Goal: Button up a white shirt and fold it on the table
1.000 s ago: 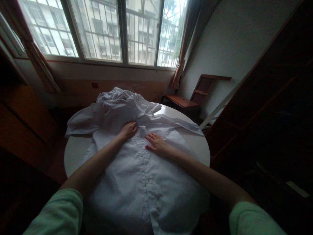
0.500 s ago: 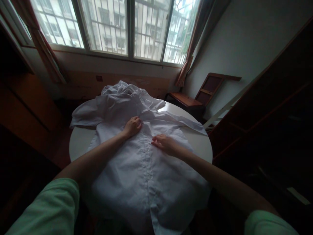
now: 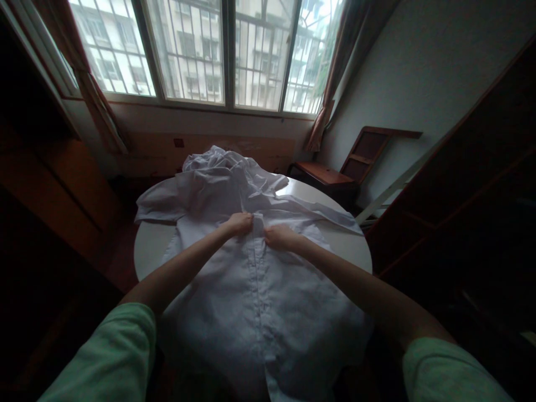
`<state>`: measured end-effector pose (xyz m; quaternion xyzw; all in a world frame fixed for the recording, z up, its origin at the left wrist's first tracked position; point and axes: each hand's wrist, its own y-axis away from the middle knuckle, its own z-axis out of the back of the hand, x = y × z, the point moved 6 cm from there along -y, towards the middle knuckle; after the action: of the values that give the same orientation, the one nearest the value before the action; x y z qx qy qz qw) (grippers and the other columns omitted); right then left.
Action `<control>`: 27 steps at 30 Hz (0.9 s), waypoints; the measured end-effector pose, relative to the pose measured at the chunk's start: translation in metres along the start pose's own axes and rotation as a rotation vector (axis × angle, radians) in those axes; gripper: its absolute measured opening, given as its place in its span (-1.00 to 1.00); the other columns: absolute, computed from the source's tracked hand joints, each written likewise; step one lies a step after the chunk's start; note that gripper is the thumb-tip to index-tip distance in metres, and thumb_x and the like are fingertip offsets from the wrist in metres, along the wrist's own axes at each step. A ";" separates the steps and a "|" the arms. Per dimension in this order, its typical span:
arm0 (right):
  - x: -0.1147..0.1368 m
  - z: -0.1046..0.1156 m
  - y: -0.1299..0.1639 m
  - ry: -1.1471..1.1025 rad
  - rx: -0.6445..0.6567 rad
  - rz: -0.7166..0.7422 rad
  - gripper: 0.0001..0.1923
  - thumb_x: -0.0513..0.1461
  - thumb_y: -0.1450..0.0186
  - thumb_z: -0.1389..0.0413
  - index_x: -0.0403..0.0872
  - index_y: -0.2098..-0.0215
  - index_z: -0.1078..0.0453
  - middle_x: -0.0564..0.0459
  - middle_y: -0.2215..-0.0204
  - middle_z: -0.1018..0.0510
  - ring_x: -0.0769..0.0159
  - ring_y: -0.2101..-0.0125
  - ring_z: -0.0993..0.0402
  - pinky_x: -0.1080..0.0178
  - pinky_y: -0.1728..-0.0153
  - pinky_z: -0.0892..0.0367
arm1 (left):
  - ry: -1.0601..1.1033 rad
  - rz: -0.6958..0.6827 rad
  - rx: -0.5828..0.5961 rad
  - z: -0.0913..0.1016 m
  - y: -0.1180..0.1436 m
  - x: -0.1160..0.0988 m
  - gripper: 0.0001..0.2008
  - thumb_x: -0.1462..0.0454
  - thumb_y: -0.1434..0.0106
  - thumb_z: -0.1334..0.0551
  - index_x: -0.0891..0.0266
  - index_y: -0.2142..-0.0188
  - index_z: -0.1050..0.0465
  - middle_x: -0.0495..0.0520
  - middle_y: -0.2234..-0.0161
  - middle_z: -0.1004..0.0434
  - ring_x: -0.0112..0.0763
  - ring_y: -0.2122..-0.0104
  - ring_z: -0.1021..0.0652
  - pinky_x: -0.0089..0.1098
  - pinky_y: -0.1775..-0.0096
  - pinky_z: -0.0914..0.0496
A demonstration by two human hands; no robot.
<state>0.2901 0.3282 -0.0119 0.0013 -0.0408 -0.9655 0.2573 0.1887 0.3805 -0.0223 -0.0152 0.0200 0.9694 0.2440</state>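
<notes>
— What is seen, from the biggest thing down?

— A round white table (image 3: 151,245) is covered by a white shirt (image 3: 259,301), spread front-up with its button strip toward the viewer (a crumpled heap lies at the far end).

— And the hands?

— The strip near the collar is pinched from both sides: left hand (image 3: 239,223) and right hand (image 3: 280,237) are curled closed on the cloth, almost touching, though the fingertips can hardly be made out.

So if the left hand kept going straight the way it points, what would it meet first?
Probably the right hand: the left hand points across the white cotton shirt's button strip at it, though depth is unclear.
</notes>
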 end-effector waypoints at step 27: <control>-0.035 0.000 -0.096 -0.249 -0.552 -0.130 -0.82 -0.31 -0.25 0.03 -0.15 0.23 -0.38 -0.07 0.23 -0.47 0.30 0.15 -0.33 0.32 0.15 -0.18 | 0.308 0.436 -0.504 -0.010 -0.027 0.052 -0.67 0.21 -0.10 -0.16 0.40 0.18 -0.31 0.30 0.20 -0.42 -0.17 0.15 -0.45 -0.33 0.14 -0.31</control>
<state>0.2721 0.4287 -0.0198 -0.1841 0.1920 -0.9473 0.1785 0.1559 0.4279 -0.0348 -0.2160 -0.1800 0.9595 0.0144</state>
